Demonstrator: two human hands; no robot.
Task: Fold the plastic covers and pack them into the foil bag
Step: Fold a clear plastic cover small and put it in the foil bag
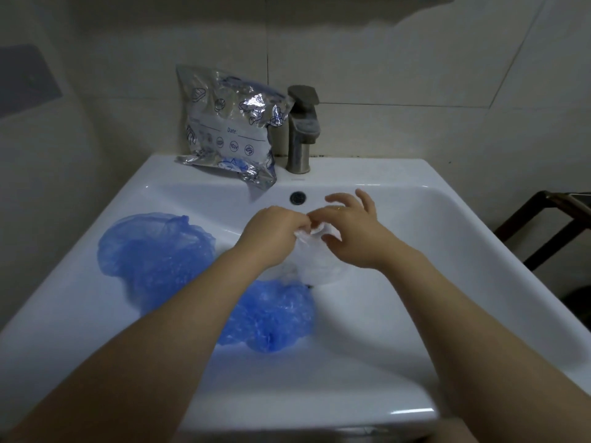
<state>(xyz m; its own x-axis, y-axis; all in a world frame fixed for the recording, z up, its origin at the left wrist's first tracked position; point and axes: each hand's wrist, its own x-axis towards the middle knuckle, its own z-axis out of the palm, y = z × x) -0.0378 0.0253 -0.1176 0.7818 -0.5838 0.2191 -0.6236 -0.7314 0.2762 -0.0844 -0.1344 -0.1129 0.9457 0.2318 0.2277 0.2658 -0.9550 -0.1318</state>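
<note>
A clear, whitish plastic cover (319, 260) hangs over the middle of the white sink (399, 314). My left hand (271, 235) grips its gathered top edge, and my right hand (345, 231) pinches the same edge right beside it, the other fingers spread. One blue plastic cover (153, 247) lies spread on the sink's left side. A second blue cover (271, 318) lies crumpled in the basin below my left forearm. The silver foil bag (230, 129), printed with blue pictures and "Date:", stands on the back ledge and leans against the wall.
A grey metal tap (302, 129) stands right of the foil bag. The overflow hole (298, 197) sits in the basin's back wall, just beyond my hands. A dark wooden frame (543, 228) stands to the right of the sink. Tiled wall behind.
</note>
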